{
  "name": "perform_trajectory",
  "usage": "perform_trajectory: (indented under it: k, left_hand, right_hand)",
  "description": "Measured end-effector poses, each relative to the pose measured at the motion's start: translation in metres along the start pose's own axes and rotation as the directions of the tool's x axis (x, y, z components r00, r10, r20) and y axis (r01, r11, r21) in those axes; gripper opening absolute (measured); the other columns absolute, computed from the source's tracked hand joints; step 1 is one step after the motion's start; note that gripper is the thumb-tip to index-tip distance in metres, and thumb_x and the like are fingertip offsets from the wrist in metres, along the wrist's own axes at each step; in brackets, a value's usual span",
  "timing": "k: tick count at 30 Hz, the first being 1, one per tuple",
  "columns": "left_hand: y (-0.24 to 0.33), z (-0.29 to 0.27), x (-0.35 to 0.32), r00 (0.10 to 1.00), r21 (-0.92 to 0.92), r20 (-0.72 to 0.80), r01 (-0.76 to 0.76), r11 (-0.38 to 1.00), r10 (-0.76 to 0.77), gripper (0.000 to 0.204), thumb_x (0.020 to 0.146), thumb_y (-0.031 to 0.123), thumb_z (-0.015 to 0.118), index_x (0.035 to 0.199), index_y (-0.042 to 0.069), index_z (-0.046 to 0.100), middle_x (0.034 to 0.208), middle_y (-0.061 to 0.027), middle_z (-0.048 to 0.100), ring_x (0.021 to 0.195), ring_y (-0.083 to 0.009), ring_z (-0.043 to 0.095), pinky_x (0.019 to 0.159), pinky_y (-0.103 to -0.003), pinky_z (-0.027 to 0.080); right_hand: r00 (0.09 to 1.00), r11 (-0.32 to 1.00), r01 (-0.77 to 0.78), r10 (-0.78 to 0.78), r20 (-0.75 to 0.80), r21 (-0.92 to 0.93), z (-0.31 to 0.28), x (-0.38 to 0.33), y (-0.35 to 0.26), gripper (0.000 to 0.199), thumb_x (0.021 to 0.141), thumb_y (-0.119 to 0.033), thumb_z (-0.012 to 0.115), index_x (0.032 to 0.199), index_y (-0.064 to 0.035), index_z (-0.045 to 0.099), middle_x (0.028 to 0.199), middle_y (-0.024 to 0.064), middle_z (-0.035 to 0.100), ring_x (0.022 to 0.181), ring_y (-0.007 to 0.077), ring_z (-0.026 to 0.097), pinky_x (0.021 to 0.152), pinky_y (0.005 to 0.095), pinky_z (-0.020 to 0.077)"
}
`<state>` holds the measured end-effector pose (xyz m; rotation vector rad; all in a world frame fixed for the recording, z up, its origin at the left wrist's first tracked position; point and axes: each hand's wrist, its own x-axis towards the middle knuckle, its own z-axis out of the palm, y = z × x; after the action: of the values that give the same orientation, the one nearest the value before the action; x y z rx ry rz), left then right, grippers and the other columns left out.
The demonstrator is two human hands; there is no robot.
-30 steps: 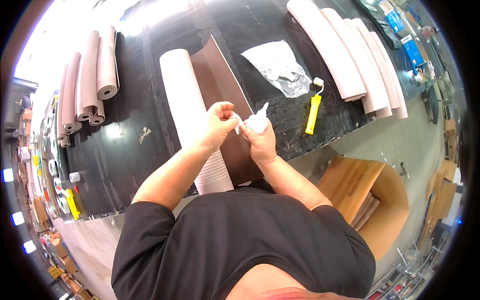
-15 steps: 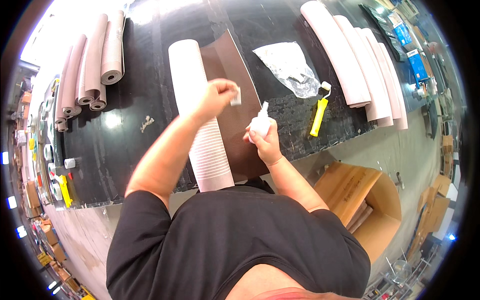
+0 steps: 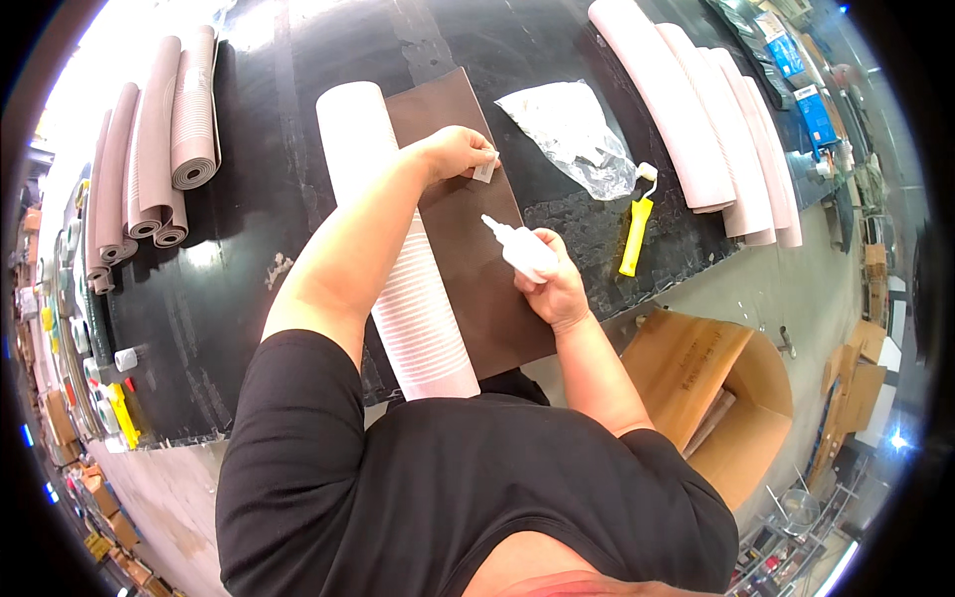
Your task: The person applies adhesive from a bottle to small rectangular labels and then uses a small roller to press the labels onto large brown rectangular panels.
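Observation:
A partly unrolled mat (image 3: pixel 418 298) lies in front of me, its pale striped roll on the left and its brown underside (image 3: pixel 473 308) spread flat to the right. My left hand (image 3: pixel 456 156) pinches a small white tag (image 3: pixel 484 169) over the brown sheet, close to its right edge. In my right hand (image 3: pixel 559 284) is a white squeeze bottle (image 3: pixel 527 253), tilted so that its narrow nozzle points up and left, below the tag. The nozzle and the tag are apart.
A crumpled clear plastic bag (image 3: pixel 572 134) and a small roller with a yellow handle (image 3: pixel 635 237) lie right of the mat. Rolled mats rest at the left (image 3: pixel 159 139) and right (image 3: pixel 667 109) of the black table (image 3: pixel 249 239). Below the table's right edge stands an open cardboard box (image 3: pixel 761 428).
My left hand has moved forward and right with the tag, to the sheet's edge. The bottle has tipped from nearly upright to leaning left. The brown sheet now lies flatter.

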<state>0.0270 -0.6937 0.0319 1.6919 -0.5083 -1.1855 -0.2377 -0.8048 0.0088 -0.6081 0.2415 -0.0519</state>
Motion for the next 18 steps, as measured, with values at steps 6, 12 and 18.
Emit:
perform_trajectory:
  k: [6,12,18]
  left_hand:
    - [0.005,0.005,0.001,0.998,0.075,-0.062,0.033,0.997,-0.028,0.02,0.095,0.018,0.063,0.101,0.0,0.069,0.1,-0.0063,0.071,0.091,-0.0138,0.065,0.084,-0.028,0.052]
    - [0.008,0.006,0.0,0.994,0.158,-0.107,0.044,0.987,-0.027,0.019,0.094,0.021,0.063,0.094,0.005,0.073,0.094,-0.0031,0.072,0.083,-0.0107,0.063,0.076,-0.026,0.05]
    - [0.007,0.001,0.01,0.98,0.022,-0.144,0.14,0.99,-0.135,0.018,0.093,0.021,0.064,0.093,0.007,0.074,0.09,-0.0024,0.072,0.08,-0.0105,0.063,0.071,-0.025,0.049]
  right_hand:
    - [0.998,0.984,-0.004,-0.007,0.057,0.179,-0.006,0.024,-0.013,0.049,0.079,-0.011,0.072,0.125,-0.0023,0.055,0.098,0.001,0.062,0.071,0.0058,0.047,0.061,0.0226,0.0378]
    - [0.991,0.9,-0.075,0.019,0.135,0.429,0.019,0.046,-0.021,0.042,0.084,-0.02,0.069,0.122,-0.0065,0.057,0.096,0.0051,0.062,0.073,0.0099,0.051,0.07,0.0259,0.042]
    - [0.985,0.89,-0.159,0.115,0.127,0.427,0.022,0.054,-0.02,0.031,0.087,-0.016,0.068,0.115,-0.0054,0.061,0.089,0.0007,0.062,0.068,0.0101,0.052,0.069,0.0271,0.0445]
